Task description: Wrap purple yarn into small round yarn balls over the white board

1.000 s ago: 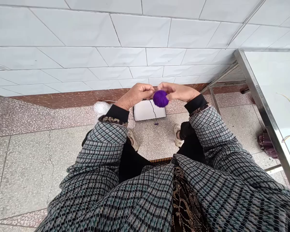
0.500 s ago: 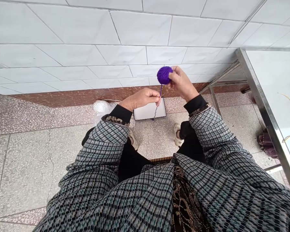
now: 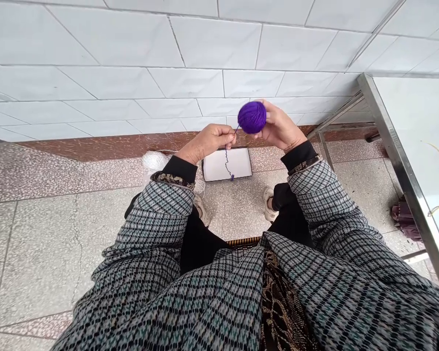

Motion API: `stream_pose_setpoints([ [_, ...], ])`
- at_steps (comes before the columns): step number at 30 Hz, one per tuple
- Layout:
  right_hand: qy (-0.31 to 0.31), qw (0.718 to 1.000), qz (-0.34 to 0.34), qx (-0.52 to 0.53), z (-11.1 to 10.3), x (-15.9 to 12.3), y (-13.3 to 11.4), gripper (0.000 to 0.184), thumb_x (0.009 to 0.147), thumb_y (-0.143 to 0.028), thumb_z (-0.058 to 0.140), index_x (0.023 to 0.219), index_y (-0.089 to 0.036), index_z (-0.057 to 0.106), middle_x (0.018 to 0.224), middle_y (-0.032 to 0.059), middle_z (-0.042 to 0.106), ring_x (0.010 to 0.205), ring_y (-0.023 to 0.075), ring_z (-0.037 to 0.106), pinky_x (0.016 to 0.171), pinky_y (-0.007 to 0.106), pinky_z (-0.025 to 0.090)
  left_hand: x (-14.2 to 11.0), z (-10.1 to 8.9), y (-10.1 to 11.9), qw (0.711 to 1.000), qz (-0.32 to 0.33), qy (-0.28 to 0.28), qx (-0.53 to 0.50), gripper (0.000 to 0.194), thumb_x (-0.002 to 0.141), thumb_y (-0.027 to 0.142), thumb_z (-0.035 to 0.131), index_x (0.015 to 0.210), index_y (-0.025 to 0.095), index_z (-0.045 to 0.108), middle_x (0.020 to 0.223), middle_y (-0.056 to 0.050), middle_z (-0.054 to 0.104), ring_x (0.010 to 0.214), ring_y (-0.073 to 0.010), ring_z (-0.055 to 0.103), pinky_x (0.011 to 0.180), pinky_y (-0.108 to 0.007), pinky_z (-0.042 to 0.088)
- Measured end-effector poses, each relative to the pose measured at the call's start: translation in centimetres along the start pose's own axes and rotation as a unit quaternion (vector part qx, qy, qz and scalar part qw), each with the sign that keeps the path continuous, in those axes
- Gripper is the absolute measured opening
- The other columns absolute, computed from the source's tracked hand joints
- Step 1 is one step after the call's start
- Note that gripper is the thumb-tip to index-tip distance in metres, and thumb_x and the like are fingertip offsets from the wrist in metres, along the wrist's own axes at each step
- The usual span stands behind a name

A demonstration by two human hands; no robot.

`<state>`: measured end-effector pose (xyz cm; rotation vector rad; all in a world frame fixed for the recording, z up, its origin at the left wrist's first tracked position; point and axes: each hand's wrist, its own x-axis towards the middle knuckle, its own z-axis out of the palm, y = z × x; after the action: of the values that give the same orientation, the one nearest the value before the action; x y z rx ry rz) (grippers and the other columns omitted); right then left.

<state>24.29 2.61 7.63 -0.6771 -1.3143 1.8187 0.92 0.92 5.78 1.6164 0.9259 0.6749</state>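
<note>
My right hand (image 3: 279, 127) grips a small ball of purple yarn (image 3: 252, 117) held up in front of the tiled wall. A short strand runs from the ball down to my left hand (image 3: 209, 141), which pinches the purple yarn strand (image 3: 227, 163). The kinked loose end hangs below that hand, over a white box (image 3: 227, 165) on the floor. Both arms wear checked grey sleeves.
A white ball of yarn (image 3: 154, 160) lies on the floor left of the white box, by the red-brown skirting. A steel-framed table (image 3: 402, 161) stands at the right, with a purple-grey bundle (image 3: 403, 219) under it. My feet rest on the speckled floor.
My right hand lifted the purple ball away from my left hand, drawing out a strand, then lowered it slightly. My left hand shifted a little up and left, still pinching the strand.
</note>
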Motion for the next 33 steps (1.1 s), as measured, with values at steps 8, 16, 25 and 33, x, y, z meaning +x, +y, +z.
stream_pose_setpoints([
  [8, 0.143, 0.988, -0.031, 0.049, 0.4, 0.7, 0.5, 0.051, 0.078, -0.051, 0.084, 0.105, -0.025, 0.050, 0.083, -0.0028, 0.062, 0.066, 0.0124, 0.057, 0.064, 0.027, 0.054, -0.1, 0.1, 0.3, 0.988, 0.052, -0.106, 0.103, 0.026, 0.096, 0.031, 0.060, 0.077, 0.016, 0.071, 0.080, -0.004, 0.071, 0.079, -0.0151, 0.066, 0.087, -0.033, 0.053],
  [16, 0.071, 0.933, 0.066, -0.346, 0.0, 0.4, 1.7, 0.040, 0.075, -0.014, 0.078, 0.099, -0.023, 0.048, 0.084, -0.0005, 0.057, 0.081, 0.0181, 0.058, 0.067, 0.029, 0.048, -0.4, 0.2, 0.5, 0.993, 0.046, -0.093, 0.061, 0.022, 0.094, 0.025, 0.061, 0.075, 0.016, 0.069, 0.073, -0.004, 0.071, 0.073, -0.0146, 0.069, 0.082, -0.031, 0.056],
  [25, 0.005, 0.999, -0.044, -0.001, 0.0, -0.1, -0.8, 0.054, 0.076, -0.057, 0.083, 0.103, -0.023, 0.051, 0.086, -0.0013, 0.059, 0.076, 0.0143, 0.060, 0.068, 0.030, 0.052, 0.0, 0.1, -0.3, 0.999, 0.037, -0.004, -0.006, 0.023, 0.094, 0.025, 0.063, 0.073, 0.016, 0.060, 0.067, 0.000, 0.061, 0.065, -0.0118, 0.061, 0.073, -0.027, 0.053],
  [33, 0.180, 0.981, -0.040, -0.055, -1.2, 1.2, 1.3, 0.047, 0.086, -0.056, 0.075, 0.108, -0.026, 0.046, 0.096, 0.0000, 0.062, 0.082, 0.0154, 0.064, 0.076, 0.031, 0.056, 0.2, 0.7, 0.0, 0.980, 0.043, -0.177, 0.075, 0.023, 0.093, 0.029, 0.062, 0.073, 0.017, 0.066, 0.069, -0.001, 0.068, 0.067, -0.0125, 0.064, 0.071, -0.026, 0.050],
])
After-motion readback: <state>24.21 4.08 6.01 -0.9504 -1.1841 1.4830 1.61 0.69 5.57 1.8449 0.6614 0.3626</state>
